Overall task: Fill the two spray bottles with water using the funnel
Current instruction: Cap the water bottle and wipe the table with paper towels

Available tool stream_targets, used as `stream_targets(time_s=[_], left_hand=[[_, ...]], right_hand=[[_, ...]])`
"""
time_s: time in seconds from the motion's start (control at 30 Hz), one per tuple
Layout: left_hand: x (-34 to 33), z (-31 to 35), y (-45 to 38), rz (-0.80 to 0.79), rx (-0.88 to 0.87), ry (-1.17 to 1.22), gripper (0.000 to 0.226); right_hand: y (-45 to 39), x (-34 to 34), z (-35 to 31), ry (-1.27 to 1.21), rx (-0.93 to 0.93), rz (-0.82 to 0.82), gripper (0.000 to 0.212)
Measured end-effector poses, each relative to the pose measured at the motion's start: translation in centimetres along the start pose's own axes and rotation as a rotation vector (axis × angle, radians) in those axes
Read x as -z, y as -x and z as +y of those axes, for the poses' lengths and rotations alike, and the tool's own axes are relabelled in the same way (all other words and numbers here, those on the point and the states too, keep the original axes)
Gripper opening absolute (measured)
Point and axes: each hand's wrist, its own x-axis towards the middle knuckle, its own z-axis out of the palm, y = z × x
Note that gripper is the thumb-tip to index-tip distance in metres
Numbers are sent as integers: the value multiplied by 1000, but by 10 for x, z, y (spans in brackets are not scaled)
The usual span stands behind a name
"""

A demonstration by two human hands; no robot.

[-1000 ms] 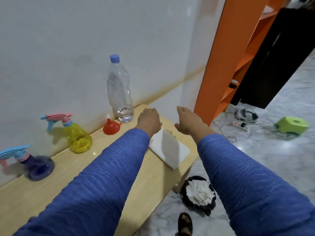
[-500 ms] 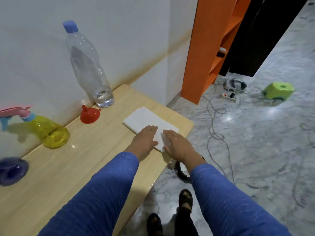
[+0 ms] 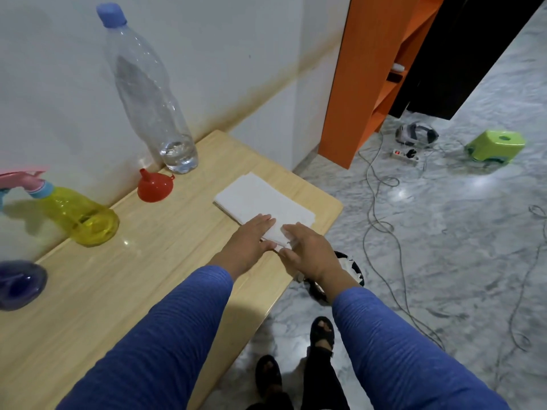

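On the table [image 3: 118, 291], the funnel [image 3: 155, 186] sits between spray bottle [image 3: 80, 217] and water bottle [image 3: 154, 93].

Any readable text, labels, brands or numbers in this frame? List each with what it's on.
None readable.
Clear plastic water bottle with blue cap: no label visible.
Yellow spray bottle with pink trigger: no print visible.
Purple spray bottle: partly out of frame, no print visible.
Red plastic funnel: plain.
White folded cloth: plain.
White power strip on the floor: any marking too small to read.
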Motion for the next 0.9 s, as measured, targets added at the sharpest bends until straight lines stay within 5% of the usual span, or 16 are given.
stream_targets(time_s=[0.23,0.4,0.6,0.9], left_hand=[[2,1,-4,-31,19,37,55],[5,1,-4,-6,5,77,46],[22,-3,-5,266,-10,73,32],[95,-1,-4,545,38,184,26]], right_hand=[[-2,4,-4,-46,69,78,26],[-5,9,-4,-129,41,80,25],[-12,43,-17,-314,5,219,20],[-38,95,-56,-217,124,326,18]])
